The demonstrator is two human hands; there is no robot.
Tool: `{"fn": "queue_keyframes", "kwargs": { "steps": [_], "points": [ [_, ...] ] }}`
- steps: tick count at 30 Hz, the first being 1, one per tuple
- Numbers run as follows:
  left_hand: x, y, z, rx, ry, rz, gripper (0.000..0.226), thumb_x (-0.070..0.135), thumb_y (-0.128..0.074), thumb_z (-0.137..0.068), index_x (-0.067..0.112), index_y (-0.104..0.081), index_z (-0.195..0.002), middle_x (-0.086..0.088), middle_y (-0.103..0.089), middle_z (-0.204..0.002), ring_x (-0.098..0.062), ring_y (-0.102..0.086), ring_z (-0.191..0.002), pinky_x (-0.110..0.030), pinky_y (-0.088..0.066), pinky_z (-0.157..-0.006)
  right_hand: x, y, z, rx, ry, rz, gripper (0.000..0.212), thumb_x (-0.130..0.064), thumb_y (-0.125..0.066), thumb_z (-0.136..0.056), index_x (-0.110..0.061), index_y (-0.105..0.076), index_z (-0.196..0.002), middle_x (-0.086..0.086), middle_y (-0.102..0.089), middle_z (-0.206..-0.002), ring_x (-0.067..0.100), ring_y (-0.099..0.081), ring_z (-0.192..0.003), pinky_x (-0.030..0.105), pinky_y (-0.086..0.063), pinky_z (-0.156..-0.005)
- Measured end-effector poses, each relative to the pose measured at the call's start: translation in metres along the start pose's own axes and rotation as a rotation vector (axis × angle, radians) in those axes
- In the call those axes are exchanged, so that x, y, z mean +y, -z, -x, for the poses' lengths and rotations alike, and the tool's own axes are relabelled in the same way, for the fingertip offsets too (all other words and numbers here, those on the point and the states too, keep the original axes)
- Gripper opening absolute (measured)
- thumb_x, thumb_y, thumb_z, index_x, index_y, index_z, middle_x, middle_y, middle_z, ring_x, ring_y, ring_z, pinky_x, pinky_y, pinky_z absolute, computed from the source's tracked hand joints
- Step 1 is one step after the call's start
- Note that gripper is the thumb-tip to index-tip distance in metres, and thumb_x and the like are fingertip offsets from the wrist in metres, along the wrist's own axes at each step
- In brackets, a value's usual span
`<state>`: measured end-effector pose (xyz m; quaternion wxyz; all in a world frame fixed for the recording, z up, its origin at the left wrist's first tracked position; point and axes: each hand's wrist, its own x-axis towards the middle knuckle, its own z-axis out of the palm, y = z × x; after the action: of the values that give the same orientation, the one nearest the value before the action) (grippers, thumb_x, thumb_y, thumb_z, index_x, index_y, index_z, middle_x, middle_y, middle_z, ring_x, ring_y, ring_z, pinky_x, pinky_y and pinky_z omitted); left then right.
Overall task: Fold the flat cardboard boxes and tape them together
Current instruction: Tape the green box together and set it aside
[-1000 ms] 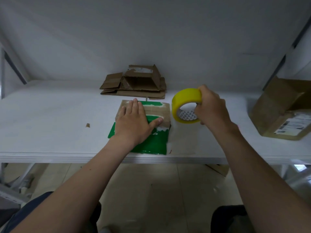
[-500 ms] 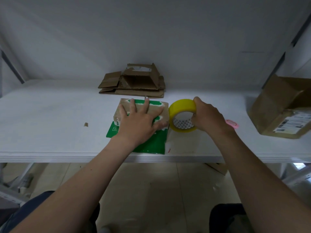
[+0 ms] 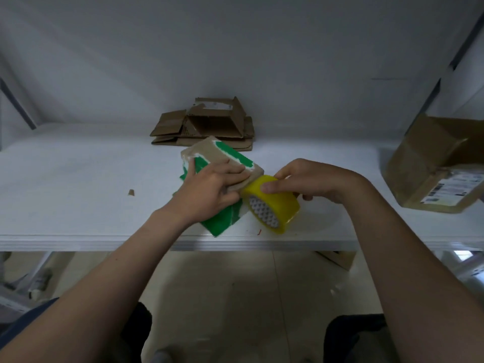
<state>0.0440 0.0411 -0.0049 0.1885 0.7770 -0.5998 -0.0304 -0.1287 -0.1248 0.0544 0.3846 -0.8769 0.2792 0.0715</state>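
White table [image 3: 78,179] against a plain wall: near its front edge lies the small box [image 3: 217,155], brown with green patches, folded shut and turned slantwise. The left hand [image 3: 209,189] clamps over it, fingers across the top and thumb at the near side, probably to keep the flaps closed and steady. The right hand [image 3: 314,182] grasps the yellow tape roll [image 3: 275,205], thumb on its band, with the roll touching the box's near right corner, seemingly to start a strip there. Behind sits a pile of flat cardboard [image 3: 207,124] not yet folded. Far right, a big carton [image 3: 424,158] with a label [image 3: 455,187] lies tipped; its inside is hidden.
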Motion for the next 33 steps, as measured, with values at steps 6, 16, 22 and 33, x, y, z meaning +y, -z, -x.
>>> {"fn": "queue_keyframes", "kwargs": {
  "steps": [6,16,22,33],
  "points": [
    [-0.020,0.002,0.008,-0.036,-0.053,0.230,0.057,0.003,-0.049,-0.101,0.030,-0.043,-0.151,0.014,-0.029,-0.161,-0.014,-0.006,-0.155,-0.035,-0.009,-0.125,-0.012,-0.028,-0.011,-0.140,-0.090,-0.384,0.033,-0.044,-0.075,-0.087,-0.014,-0.063,-0.082,0.000,-0.060,-0.060,0.015,-0.058,-0.057,0.027,-0.037,-0.056],
    [-0.034,0.000,0.001,-0.026,-0.075,0.296,0.057,-0.005,-0.043,-0.103,0.026,-0.044,-0.150,0.008,-0.027,-0.163,-0.015,-0.002,-0.155,-0.026,-0.006,-0.123,-0.012,-0.060,-0.022,-0.234,-0.167,-0.538,0.028,-0.040,-0.068,-0.094,-0.011,-0.066,-0.092,0.010,-0.073,-0.073,0.018,-0.070,-0.060,0.021,-0.030,-0.050],
    [-0.035,0.001,-0.002,-0.020,-0.030,0.340,0.054,-0.003,-0.041,-0.104,0.031,-0.052,-0.144,0.003,-0.026,-0.165,-0.017,-0.006,-0.156,-0.032,-0.014,-0.125,-0.014,-0.057,-0.022,-0.121,-0.152,-0.400,0.045,-0.052,-0.066,-0.092,-0.007,-0.068,-0.096,0.010,-0.076,-0.077,0.024,-0.074,-0.067,0.025,-0.038,-0.054],
    [-0.033,-0.002,-0.006,0.080,0.082,0.584,0.030,0.005,-0.052,-0.102,0.024,-0.039,-0.122,0.003,-0.041,-0.155,-0.008,-0.035,-0.143,-0.024,-0.045,-0.107,-0.006,-0.042,-0.067,0.422,0.424,0.242,0.050,-0.049,-0.078,-0.081,-0.036,-0.067,-0.127,-0.004,-0.049,-0.148,0.021,-0.034,-0.137,0.041,-0.032,-0.108]
  ]
}}
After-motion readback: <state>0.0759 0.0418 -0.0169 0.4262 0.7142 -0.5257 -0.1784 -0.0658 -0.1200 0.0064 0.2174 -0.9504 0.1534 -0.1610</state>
